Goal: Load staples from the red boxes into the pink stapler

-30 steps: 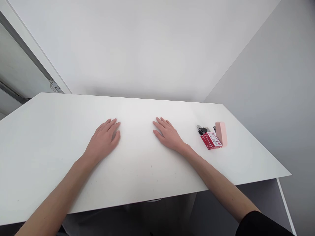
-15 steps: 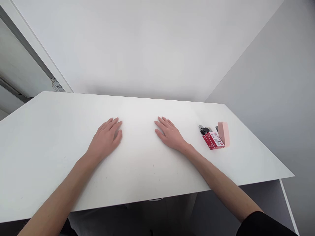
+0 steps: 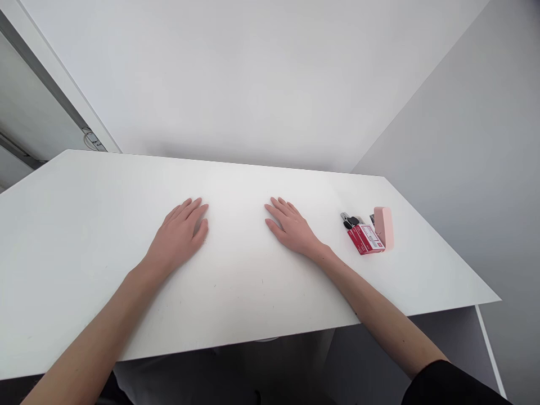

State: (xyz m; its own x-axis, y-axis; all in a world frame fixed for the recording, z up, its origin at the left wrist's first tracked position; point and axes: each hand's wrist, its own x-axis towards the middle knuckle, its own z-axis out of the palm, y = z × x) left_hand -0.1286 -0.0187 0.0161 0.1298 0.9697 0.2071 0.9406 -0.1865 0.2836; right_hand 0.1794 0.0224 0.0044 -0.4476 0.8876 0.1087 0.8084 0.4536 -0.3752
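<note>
My left hand lies flat, palm down, on the white table, fingers stretched out and holding nothing. Across from it, my right hand also rests palm down on the tabletop with its fingers apart. To the right of my right hand sits a small group of things: a red and white box, a pink case-like object standing behind it, and a black and silver item at the box's far left corner. What the black and silver item is, I cannot make out. Neither hand touches these things.
A white wall rises along the table's far edge, and a grey wall closes off the right side. Cables show by a frame at the far left. Below the front edge it is dark.
The view has shifted very slightly. Both hands stay flat in the same places on the table, and the objects on the right have not moved.
</note>
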